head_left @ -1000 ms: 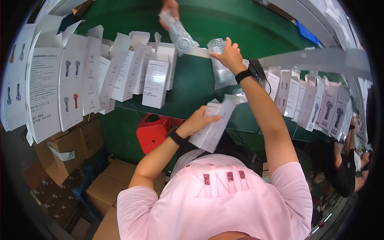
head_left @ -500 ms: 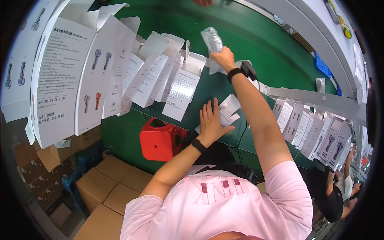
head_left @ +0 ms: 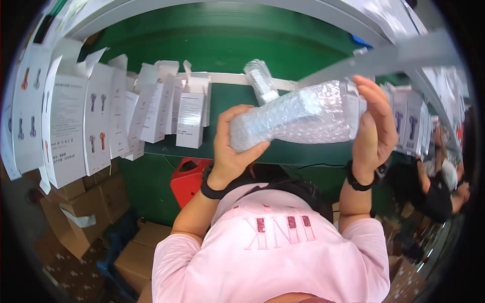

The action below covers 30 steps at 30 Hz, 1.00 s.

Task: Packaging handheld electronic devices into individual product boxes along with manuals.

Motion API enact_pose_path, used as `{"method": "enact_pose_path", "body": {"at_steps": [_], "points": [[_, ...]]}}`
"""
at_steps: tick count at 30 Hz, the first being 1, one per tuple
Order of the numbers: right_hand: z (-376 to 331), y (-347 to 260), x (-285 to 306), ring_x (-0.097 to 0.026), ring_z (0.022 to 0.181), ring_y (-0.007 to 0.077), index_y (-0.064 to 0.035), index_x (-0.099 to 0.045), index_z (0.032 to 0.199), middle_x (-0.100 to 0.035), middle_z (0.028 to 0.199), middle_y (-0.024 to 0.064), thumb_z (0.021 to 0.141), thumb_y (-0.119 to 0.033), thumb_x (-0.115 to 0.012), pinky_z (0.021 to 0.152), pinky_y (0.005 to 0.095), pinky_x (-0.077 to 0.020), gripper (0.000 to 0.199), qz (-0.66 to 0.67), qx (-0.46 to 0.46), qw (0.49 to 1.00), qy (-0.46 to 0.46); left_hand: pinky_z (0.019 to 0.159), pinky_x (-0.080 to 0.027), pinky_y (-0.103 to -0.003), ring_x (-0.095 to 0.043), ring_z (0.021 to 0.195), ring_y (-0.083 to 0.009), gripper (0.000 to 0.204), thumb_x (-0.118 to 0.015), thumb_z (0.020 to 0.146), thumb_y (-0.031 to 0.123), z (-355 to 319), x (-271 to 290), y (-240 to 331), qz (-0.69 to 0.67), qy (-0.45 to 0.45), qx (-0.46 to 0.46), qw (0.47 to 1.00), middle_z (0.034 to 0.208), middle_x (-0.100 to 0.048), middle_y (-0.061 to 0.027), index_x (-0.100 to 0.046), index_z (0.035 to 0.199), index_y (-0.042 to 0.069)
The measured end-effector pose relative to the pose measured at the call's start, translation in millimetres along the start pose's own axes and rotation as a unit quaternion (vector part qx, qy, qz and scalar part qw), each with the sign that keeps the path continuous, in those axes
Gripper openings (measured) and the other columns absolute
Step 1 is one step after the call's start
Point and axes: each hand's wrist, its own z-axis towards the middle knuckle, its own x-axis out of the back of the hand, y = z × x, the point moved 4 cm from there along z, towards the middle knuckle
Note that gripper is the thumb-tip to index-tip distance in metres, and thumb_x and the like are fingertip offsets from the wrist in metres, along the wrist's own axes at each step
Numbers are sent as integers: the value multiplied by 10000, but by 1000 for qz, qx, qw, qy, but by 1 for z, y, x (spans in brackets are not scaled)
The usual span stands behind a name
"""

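Observation:
A bubble-wrapped packet (head_left: 303, 112) is held up above the bench, close to me and lying nearly level. Something pale shows through its clear wrap, but its kind cannot be made out. My left hand (head_left: 231, 146) is closed round the packet's left end, thumb below and fingers behind. At the other end, a white edge (head_left: 357, 108) shows, and my right hand (head_left: 375, 123) curves round it with thumb and fingers. A second, smaller bubble-wrapped packet (head_left: 258, 80) lies on the bench just behind the held one.
White printed cartons (head_left: 68, 126) with raised flaps stand in a row on the left, down to a small box (head_left: 190, 121). More cartons (head_left: 410, 118) stand at right, beneath a grey rail (head_left: 399, 53). A red stool (head_left: 186, 184) and brown boxes (head_left: 139, 257) are below the bench.
A bubble-wrapped packet is now between both hands, close to me. My right hand has come back from the far bench; my left has risen off the white box. The view has turned.

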Motion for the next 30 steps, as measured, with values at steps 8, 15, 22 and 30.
{"method": "enact_pose_path", "body": {"at_steps": [8,15,22,30], "points": [[-14,-37,8,-559,1024,319,24,-625,1056,-596,1108,175,657,-89,-708,912,411,-441,423,-161,64,982,-79,981,-416,-350,-502,1173,-257,719,-795,662,-33,-11,-42,26,96,-40,-80,991,1278,-487,-166,-437,1278,67],[-44,18,6,-419,1312,384,-47,73,1517,-240,1503,287,527,-740,-788,1064,462,-375,1484,261,-160,949,73,980,-394,-334,-501,1143,-230,666,-798,695,94,-31,-52,12,58,-64,69,994,1227,-496,-126,-458,1265,46],[-111,86,-9,-657,954,334,-15,-564,1206,-623,1001,179,742,-183,-750,900,506,-516,528,558,-225,779,-177,977,-407,-359,-512,1144,-251,756,-816,719,283,-71,-70,-30,-45,-218,276,935,1248,-505,-156,-433,1316,25],[-140,134,22,-590,1066,262,-30,-520,1253,-594,1149,84,878,-224,-683,966,487,-490,452,405,-480,773,91,864,-467,-477,-592,959,-406,542,-594,842,412,-4,47,-183,549,-62,318,770,1087,-617,-259,-603,1095,-67]]}}
